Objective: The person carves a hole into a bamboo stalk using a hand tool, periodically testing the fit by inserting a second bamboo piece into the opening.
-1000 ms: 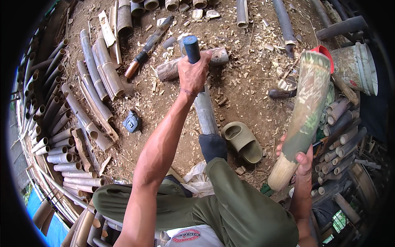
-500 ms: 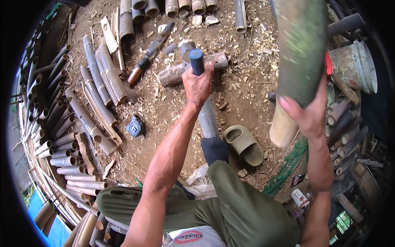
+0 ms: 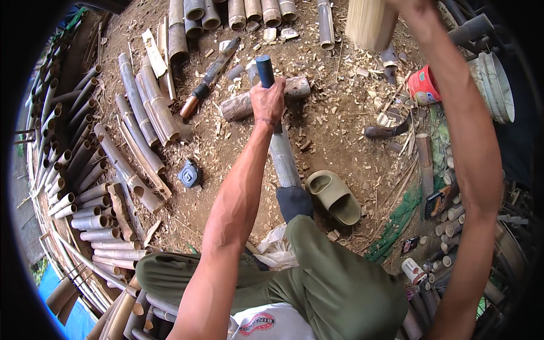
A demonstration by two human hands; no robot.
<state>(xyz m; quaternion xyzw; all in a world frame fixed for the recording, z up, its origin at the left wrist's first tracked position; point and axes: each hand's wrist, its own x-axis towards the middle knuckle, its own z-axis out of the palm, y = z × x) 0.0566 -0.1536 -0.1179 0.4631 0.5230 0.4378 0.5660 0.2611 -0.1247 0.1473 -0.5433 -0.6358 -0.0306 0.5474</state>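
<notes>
My left hand [image 3: 268,103] is wrapped round a tool with a dark blue cylindrical handle [image 3: 264,69], held nearly upright. The tool's lower end meets a grey bamboo tube [image 3: 285,161], but its tip is hard to make out. That tube rests across a short log [image 3: 239,106], and my dark-socked foot [image 3: 294,203] presses on its near end. At the top right, my raised right hand [image 3: 416,8] is closed on a thick wooden club [image 3: 367,25]. The club's pale end shows, blurred; the upper edge cuts off the rest.
A sheathed knife [image 3: 198,90], split bamboo pieces [image 3: 139,102] and a tape measure [image 3: 189,173] lie to the left. An olive clog [image 3: 333,197] is beside my foot. Rightward are a red container [image 3: 422,86], a pale bucket [image 3: 494,85] and a saw [image 3: 441,198]. Bamboo stacks line both sides.
My right hand has swung the club up and away toward the top edge, uncovering the red container and the ground beneath. My left hand keeps its grip; the tool handle has tilted slightly.
</notes>
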